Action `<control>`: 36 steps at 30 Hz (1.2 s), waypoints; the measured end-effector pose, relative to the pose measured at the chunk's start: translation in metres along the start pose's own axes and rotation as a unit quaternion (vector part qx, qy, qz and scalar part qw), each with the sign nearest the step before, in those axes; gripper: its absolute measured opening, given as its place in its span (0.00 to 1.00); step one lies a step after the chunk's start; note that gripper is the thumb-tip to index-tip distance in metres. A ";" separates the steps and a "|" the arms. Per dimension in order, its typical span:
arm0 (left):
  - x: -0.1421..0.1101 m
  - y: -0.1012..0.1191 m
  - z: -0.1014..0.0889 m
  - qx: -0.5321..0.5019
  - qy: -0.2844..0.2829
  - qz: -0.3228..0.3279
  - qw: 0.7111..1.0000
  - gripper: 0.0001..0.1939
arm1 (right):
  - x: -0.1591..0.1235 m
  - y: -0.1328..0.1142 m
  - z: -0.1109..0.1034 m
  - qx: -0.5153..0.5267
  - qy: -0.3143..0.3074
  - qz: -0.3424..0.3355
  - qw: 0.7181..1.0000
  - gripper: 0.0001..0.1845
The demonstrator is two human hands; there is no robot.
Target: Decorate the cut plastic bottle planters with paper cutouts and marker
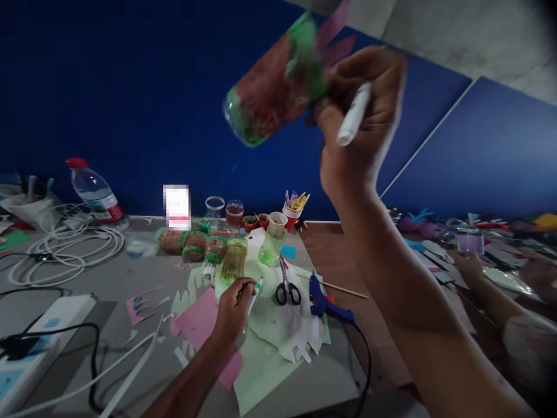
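High in front of the blue wall, my right hand [363, 116] is closed on a clear plastic bottle cut into a cup [274, 84]. It is tilted, reddish-brown in the middle with green bands, and pink strips [337, 38] stick out near its upper end. A white marker piece [354, 116] is tucked in the same hand; whether it is a cap or a whole pen I cannot tell. Low over the table, my left hand [235, 307] is closed around a slim white marker [253, 299] with a teal tip. Pink paper [200, 319] lies beneath that hand.
Scissors [287, 289] and a blue glue gun [326, 305] lie right of my left hand on pale green paper [261, 371]. Painted bottles [194, 247] and cups stand behind. Cables [65, 249] and a power strip [43, 337] are left. Another person's arm [483, 287] is at right.
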State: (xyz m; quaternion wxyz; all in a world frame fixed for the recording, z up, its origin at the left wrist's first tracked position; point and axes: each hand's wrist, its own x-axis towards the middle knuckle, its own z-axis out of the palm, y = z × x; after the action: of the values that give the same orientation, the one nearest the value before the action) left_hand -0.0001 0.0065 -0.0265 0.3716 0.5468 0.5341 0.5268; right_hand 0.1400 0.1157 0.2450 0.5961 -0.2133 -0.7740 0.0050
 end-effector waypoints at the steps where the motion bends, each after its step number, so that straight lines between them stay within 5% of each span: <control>1: 0.000 0.000 0.000 0.003 -0.003 0.001 1.000 0.12 | -0.004 0.002 0.007 0.018 0.029 -0.004 0.999 0.10; 10: -0.007 0.002 0.003 0.048 -0.048 -0.004 0.998 0.11 | -0.057 0.045 0.097 0.103 -0.210 0.041 0.971 0.10; 20: -0.006 0.004 0.002 0.036 -0.072 -0.001 0.997 0.11 | -0.051 0.087 0.146 0.059 -0.181 0.080 0.978 0.11; 36: -0.006 -0.002 0.002 0.017 -0.063 -0.030 0.997 0.10 | -0.071 0.043 0.269 0.047 -0.325 0.026 0.944 0.20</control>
State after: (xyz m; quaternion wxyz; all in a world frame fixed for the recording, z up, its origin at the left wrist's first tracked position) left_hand 0.0024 0.0015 -0.0295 0.4107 0.5690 0.5348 0.4707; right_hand -0.0811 0.1971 0.0910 0.3208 -0.1914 -0.9190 0.1260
